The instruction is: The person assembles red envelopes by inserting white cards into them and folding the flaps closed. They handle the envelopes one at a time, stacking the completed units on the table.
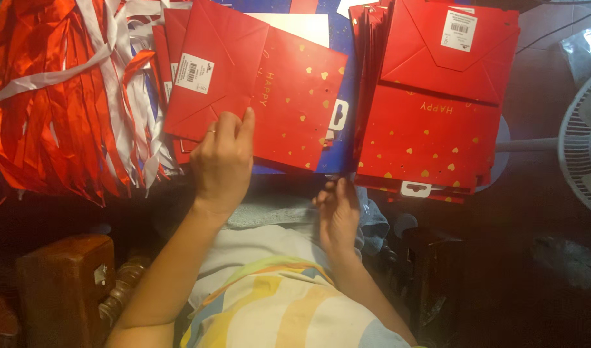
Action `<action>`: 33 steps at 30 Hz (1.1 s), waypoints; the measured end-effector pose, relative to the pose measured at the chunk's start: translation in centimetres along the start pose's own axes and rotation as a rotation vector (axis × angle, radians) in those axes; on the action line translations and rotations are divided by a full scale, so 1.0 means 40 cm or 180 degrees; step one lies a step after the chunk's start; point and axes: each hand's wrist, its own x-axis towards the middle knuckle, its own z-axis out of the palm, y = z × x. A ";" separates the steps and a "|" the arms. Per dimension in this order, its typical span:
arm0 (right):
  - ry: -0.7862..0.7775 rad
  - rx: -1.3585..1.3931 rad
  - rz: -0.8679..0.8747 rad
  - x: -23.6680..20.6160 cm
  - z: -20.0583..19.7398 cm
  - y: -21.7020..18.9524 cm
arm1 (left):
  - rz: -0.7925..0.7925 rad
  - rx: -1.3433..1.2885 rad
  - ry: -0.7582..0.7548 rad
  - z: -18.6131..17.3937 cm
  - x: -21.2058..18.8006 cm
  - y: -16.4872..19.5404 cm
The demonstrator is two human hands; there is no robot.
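Observation:
My left hand [222, 160] rests flat on a folded red paper gift bag [279, 90] with gold hearts, pressing its lower left edge; a ring shows on one finger. That bag lies on top of a small pile of like bags. My right hand [339, 209] hovers below the bags near my lap, fingers loosely curled and holding nothing. It is close to the bottom left corner of a taller stack of red gift bags [431, 103] on the right.
A heap of red and white ribbons [70, 90] lies at the left. A blue surface [347, 38] shows between the stacks. A white fan [582, 138] stands at the right edge. A brown wooden piece [63, 283] sits at lower left.

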 end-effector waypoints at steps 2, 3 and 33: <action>0.0060 -0.0095 -0.0058 0.009 0.008 -0.004 | -0.0048 -0.0138 -0.0092 0.011 0.000 0.010; 0.0136 -0.0245 -0.0074 0.012 0.011 -0.004 | -0.0056 -0.0171 -0.0140 0.016 0.000 0.014; -0.2088 -0.3584 -0.2634 0.153 0.429 -0.131 | -0.0665 -0.0010 -0.0120 -0.003 -0.018 0.010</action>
